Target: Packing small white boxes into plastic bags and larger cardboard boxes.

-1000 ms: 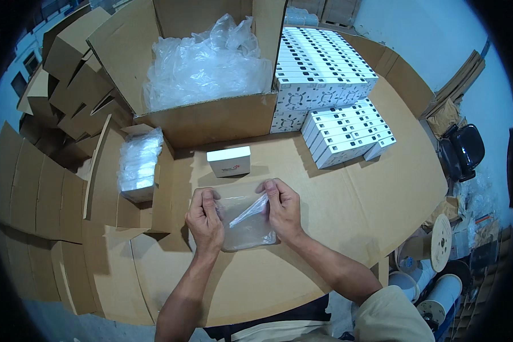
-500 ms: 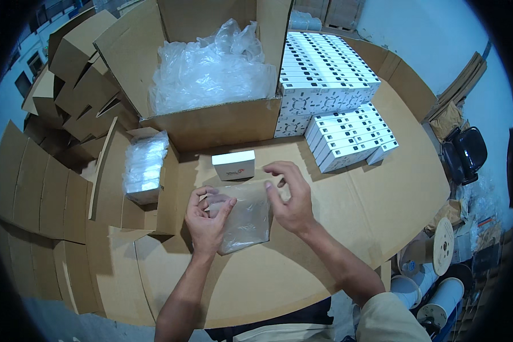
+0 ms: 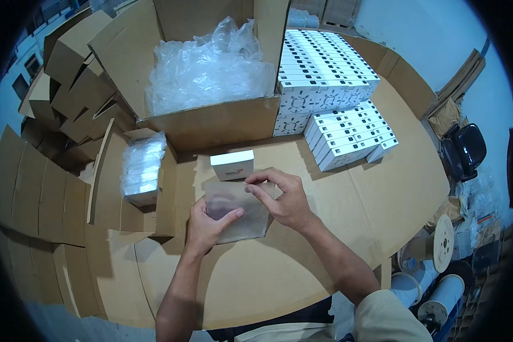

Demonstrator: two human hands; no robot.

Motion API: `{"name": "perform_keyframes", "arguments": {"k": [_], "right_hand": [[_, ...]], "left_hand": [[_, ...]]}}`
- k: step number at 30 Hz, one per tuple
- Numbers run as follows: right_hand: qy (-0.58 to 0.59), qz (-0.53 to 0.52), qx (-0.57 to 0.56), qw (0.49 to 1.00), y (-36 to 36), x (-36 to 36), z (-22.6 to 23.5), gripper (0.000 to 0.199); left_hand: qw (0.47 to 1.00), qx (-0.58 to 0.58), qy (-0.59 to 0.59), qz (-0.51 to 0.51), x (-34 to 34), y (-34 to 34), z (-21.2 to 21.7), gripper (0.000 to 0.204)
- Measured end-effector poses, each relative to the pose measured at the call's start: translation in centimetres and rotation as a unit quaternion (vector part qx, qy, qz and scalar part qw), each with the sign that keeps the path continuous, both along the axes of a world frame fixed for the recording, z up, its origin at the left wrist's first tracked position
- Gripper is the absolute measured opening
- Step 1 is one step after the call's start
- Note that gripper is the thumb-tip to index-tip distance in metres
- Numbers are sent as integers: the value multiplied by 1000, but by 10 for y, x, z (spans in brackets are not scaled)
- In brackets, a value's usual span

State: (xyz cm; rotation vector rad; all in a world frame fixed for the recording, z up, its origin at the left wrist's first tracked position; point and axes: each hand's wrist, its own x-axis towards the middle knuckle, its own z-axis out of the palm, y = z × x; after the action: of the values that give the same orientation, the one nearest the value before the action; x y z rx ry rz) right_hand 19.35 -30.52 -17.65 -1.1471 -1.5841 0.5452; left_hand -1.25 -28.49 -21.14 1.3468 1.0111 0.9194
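A clear plastic bag (image 3: 246,219) is held between my two hands above the cardboard-covered table. My left hand (image 3: 206,225) grips its left side, thumb in front and fingers seen dimly behind the film. With thumb and forefinger, my right hand (image 3: 282,199) pinches the bag's upper edge. Just beyond the bag stands a small white box (image 3: 232,166) with a red mark on its front. Left of my hands, an open cardboard carton (image 3: 166,196) holds a row of white boxes wrapped in clear plastic (image 3: 142,165).
Behind, a large open carton (image 3: 211,126) is heaped with clear plastic bags (image 3: 211,68). White boxes (image 3: 330,85) stand stacked at the back right, with a lower group (image 3: 347,137) in front. Flattened or folded cartons (image 3: 34,194) crowd the left; cable reels (image 3: 443,245) lie beyond the right edge.
My right hand has moved left from beside the bag and now pinches its upper edge. The bag has been raised slightly, and the left hand's fingers have gone further behind it.
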Motion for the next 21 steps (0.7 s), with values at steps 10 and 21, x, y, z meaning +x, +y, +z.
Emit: {"name": "perform_keyframes", "arguments": {"k": [10,21], "right_hand": [[-105,-67,129,984,-5,-2,1,23],[-123,-78,169,975,-4,-1,-8,19]], "left_hand": [[1000,-12,2,9,3,-4,4,27],[998,0,59,30,3,-6,9,30]]}}
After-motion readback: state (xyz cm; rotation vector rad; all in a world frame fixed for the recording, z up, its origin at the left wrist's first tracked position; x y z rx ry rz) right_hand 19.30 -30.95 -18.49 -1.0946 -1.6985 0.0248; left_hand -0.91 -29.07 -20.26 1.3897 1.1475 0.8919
